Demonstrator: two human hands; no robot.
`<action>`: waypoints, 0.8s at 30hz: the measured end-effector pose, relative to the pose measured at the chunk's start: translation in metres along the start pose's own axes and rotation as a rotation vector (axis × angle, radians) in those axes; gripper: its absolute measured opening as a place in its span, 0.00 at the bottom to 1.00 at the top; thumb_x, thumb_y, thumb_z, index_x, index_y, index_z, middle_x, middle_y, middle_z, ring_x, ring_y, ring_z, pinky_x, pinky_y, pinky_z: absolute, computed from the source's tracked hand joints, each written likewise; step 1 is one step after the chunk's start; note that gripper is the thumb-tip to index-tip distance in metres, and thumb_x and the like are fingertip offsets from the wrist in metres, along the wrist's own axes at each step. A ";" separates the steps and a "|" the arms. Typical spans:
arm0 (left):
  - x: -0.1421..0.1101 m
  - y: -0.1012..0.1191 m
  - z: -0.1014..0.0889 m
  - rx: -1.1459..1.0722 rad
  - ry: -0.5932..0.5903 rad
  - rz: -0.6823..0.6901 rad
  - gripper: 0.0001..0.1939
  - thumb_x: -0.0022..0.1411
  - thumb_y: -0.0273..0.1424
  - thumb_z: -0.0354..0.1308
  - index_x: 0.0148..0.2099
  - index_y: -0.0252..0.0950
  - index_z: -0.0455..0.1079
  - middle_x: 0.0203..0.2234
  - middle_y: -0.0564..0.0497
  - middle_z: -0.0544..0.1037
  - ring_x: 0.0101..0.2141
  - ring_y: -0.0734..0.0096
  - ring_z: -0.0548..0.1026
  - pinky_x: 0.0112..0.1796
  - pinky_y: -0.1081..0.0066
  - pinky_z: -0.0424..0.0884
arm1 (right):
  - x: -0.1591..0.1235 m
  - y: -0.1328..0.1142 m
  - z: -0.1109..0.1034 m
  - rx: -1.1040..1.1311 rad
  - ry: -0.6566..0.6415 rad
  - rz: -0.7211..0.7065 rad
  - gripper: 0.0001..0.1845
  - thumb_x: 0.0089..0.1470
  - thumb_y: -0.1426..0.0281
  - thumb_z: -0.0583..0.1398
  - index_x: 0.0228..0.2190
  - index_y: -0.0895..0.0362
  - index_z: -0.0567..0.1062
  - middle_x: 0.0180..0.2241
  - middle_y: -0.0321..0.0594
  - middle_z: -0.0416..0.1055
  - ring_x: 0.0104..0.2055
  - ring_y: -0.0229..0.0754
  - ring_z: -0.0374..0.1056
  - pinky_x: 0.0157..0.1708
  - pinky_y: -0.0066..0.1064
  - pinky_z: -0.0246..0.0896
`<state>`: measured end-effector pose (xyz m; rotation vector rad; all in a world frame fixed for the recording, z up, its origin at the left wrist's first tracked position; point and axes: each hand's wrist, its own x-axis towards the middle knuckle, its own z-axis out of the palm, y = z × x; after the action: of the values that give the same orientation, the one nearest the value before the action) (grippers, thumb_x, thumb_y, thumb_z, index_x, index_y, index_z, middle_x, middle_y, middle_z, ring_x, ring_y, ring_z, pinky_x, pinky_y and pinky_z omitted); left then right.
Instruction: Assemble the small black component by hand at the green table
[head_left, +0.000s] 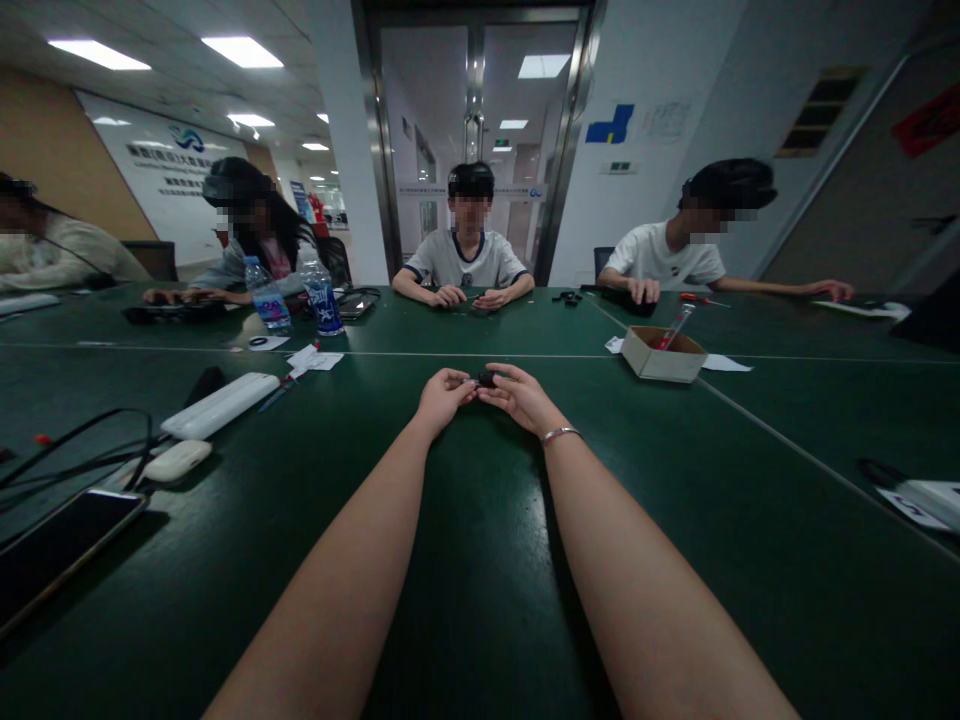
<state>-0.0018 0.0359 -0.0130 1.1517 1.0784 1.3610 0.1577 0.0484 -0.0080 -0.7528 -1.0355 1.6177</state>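
Note:
Both my arms reach forward over the dark green table (pixel 480 560). My right hand (pixel 521 398) is closed on a small black object (pixel 486 379), pinched between thumb and fingers; its kind is too small to make out. Close against it, my left hand (pixel 444 400) is also closed, its fingertips meeting at the left end of the black object. Whether the left fingers hold a separate small piece cannot be made out. A metal bracelet (pixel 561 433) circles my right wrist.
To the left lie a phone (pixel 71 545), cables, a white power strip (pixel 220 405) and two bottles (pixel 322 300). An open small box (pixel 664 358) stands at right, holding a clear tube with red. Several people sit across the table, one person (pixel 465 265) directly opposite.

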 end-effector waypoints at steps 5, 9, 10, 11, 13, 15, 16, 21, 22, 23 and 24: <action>0.000 -0.001 -0.005 0.108 0.014 0.114 0.12 0.52 0.28 0.67 0.36 0.32 0.68 0.25 0.51 0.75 0.28 0.74 0.75 0.33 0.73 0.72 | 0.002 0.003 -0.002 -0.040 0.007 -0.023 0.12 0.57 0.84 0.57 0.40 0.59 0.70 0.31 0.40 0.73 0.27 0.39 0.76 0.32 0.30 0.77; 0.001 0.001 -0.005 0.170 0.034 0.150 0.15 0.50 0.35 0.68 0.35 0.33 0.68 0.24 0.51 0.75 0.29 0.71 0.75 0.32 0.72 0.71 | -0.001 0.003 -0.003 -0.060 -0.028 -0.034 0.12 0.55 0.85 0.58 0.38 0.58 0.71 0.31 0.38 0.72 0.28 0.38 0.75 0.33 0.30 0.76; 0.001 0.001 -0.005 0.175 0.034 0.158 0.15 0.50 0.35 0.68 0.35 0.33 0.68 0.24 0.50 0.76 0.29 0.71 0.75 0.32 0.72 0.71 | -0.001 0.003 -0.003 -0.063 -0.030 -0.033 0.12 0.55 0.85 0.58 0.38 0.58 0.71 0.31 0.38 0.72 0.28 0.38 0.75 0.34 0.30 0.76; 0.001 0.002 -0.005 0.174 0.033 0.165 0.15 0.50 0.36 0.68 0.35 0.33 0.68 0.24 0.50 0.76 0.29 0.70 0.75 0.32 0.72 0.71 | -0.002 0.002 -0.002 -0.067 -0.029 -0.029 0.12 0.55 0.85 0.58 0.38 0.58 0.71 0.31 0.38 0.72 0.28 0.38 0.75 0.34 0.30 0.76; 0.001 0.003 -0.005 0.165 0.020 0.175 0.14 0.51 0.35 0.67 0.34 0.33 0.67 0.25 0.50 0.76 0.29 0.71 0.75 0.31 0.72 0.70 | -0.003 0.002 -0.002 -0.075 -0.028 -0.020 0.13 0.55 0.86 0.57 0.38 0.58 0.71 0.31 0.38 0.72 0.28 0.38 0.75 0.34 0.30 0.76; 0.000 0.003 -0.005 0.163 0.007 0.171 0.13 0.51 0.34 0.66 0.34 0.32 0.67 0.24 0.49 0.76 0.28 0.71 0.75 0.32 0.72 0.70 | -0.003 0.001 -0.002 -0.078 -0.028 -0.018 0.13 0.55 0.85 0.57 0.38 0.58 0.71 0.31 0.38 0.72 0.28 0.38 0.75 0.33 0.29 0.76; 0.000 0.003 -0.005 0.170 0.005 0.167 0.13 0.51 0.34 0.66 0.33 0.33 0.67 0.24 0.49 0.76 0.27 0.71 0.75 0.32 0.72 0.70 | -0.003 0.001 -0.002 -0.079 -0.030 -0.020 0.12 0.55 0.85 0.58 0.38 0.58 0.71 0.31 0.38 0.72 0.28 0.38 0.75 0.33 0.29 0.76; -0.002 0.006 -0.003 0.199 0.014 0.162 0.14 0.50 0.35 0.68 0.32 0.33 0.67 0.22 0.50 0.76 0.26 0.72 0.74 0.31 0.72 0.69 | -0.002 0.002 -0.005 -0.090 -0.047 -0.011 0.12 0.55 0.85 0.58 0.38 0.58 0.71 0.30 0.37 0.72 0.28 0.38 0.75 0.34 0.29 0.76; -0.002 0.006 -0.003 0.200 0.013 0.158 0.14 0.50 0.36 0.68 0.32 0.33 0.68 0.22 0.50 0.76 0.25 0.72 0.74 0.31 0.72 0.69 | -0.002 0.002 -0.005 -0.092 -0.047 -0.010 0.12 0.55 0.85 0.58 0.39 0.58 0.71 0.30 0.37 0.72 0.28 0.37 0.75 0.34 0.29 0.76; -0.002 0.006 -0.003 0.204 0.012 0.152 0.15 0.50 0.36 0.68 0.31 0.33 0.68 0.22 0.50 0.76 0.25 0.72 0.74 0.30 0.72 0.69 | -0.002 0.002 -0.005 -0.093 -0.046 -0.011 0.12 0.55 0.85 0.58 0.38 0.58 0.72 0.30 0.37 0.72 0.28 0.37 0.75 0.34 0.29 0.76; -0.002 0.006 -0.003 0.209 0.011 0.144 0.15 0.49 0.37 0.68 0.31 0.33 0.68 0.22 0.49 0.76 0.25 0.71 0.74 0.30 0.71 0.68 | -0.002 0.002 -0.006 -0.093 -0.046 -0.013 0.12 0.55 0.85 0.59 0.38 0.58 0.72 0.30 0.37 0.72 0.28 0.37 0.75 0.33 0.29 0.76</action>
<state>-0.0054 0.0333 -0.0072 1.3989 1.1864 1.3903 0.1621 0.0479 -0.0125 -0.7719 -1.1527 1.5909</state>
